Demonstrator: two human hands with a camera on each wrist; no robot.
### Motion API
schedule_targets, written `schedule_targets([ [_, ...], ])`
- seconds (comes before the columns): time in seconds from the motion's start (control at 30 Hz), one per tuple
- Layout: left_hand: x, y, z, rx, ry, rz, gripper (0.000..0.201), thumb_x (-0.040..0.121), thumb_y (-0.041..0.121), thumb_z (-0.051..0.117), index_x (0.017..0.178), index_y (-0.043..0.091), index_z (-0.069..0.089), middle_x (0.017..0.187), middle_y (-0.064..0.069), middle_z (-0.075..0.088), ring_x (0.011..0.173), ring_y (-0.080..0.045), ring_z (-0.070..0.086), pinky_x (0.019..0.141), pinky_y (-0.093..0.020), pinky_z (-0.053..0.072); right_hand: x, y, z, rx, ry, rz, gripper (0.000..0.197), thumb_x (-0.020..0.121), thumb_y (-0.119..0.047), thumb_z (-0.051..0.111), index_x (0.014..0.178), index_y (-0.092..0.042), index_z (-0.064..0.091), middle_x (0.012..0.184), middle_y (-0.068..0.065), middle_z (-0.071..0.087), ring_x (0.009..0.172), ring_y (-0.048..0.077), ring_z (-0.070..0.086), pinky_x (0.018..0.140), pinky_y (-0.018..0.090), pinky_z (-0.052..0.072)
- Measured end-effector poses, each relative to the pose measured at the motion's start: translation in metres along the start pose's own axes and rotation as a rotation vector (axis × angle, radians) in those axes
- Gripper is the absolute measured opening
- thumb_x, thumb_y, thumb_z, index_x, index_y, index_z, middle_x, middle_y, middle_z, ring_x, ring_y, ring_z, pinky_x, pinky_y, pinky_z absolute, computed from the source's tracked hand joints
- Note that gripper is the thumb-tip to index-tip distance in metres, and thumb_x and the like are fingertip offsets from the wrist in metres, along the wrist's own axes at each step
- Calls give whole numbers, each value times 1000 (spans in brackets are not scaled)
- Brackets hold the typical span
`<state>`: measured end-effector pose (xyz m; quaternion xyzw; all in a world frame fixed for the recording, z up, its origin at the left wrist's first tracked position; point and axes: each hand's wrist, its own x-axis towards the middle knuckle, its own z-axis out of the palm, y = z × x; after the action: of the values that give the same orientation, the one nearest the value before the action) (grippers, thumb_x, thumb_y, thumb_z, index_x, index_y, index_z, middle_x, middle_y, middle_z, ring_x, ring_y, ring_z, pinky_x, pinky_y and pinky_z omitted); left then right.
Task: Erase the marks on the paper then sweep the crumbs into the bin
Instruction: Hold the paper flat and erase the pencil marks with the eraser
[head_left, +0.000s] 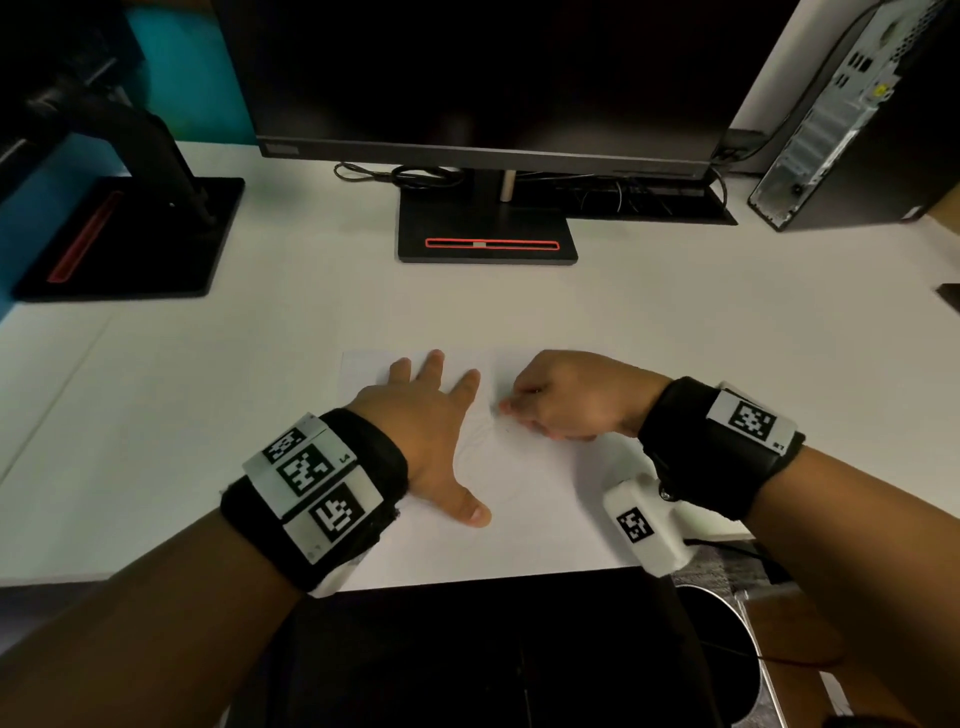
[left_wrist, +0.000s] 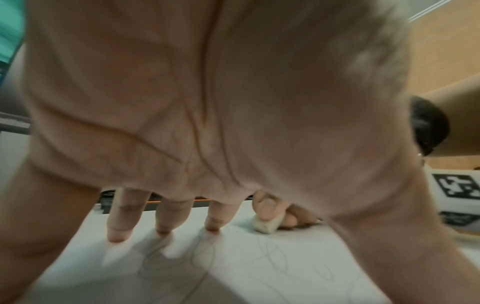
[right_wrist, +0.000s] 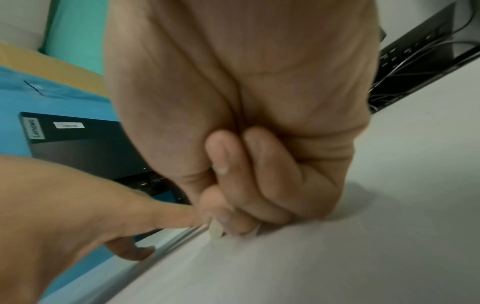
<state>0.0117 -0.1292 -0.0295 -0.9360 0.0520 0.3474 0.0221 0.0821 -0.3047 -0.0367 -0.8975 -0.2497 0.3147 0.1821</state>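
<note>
Erasing is in hand: right hand pinches eraser on paper near the desk's front edge; left hand presses flat, fingers spread. Next, rub remaining loops.

A black monitor is sitting at the back middle of the white desk, and its flat square base is showing a thin red-outlined slot. Left of the monitor, a second black stand is standing on its own base with a red strip along it (the arm going up from it is mostly lost in shadow). Behind that, a blue and teal panel is showing. Loose black cables are lying just behind the monitor base. Right of the monitor, a computer tower is standing with its vented silver back facing in.
</note>
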Motion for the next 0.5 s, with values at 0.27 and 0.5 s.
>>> schedule_targets([
  [0.27,0,0,-1,4,-8,-1,144,61,82,73,157,33,-22,165,-3,-28,153,-35,-13,116,-55,34,-8,4,-1,-31,8,-1,47,101,-41,53,67,-9,57,54,3,52,47,20,44,55,30,43],
  [0.5,0,1,-2,2,-16,-1,143,61,82,73,156,33,-22,165,-3,-28,153,-34,-13,116,-56,33,-15,12,2,-43,-43,-29,45,100,-42,54,67,-12,56,55,3,51,47,20,43,55,30,42],
])
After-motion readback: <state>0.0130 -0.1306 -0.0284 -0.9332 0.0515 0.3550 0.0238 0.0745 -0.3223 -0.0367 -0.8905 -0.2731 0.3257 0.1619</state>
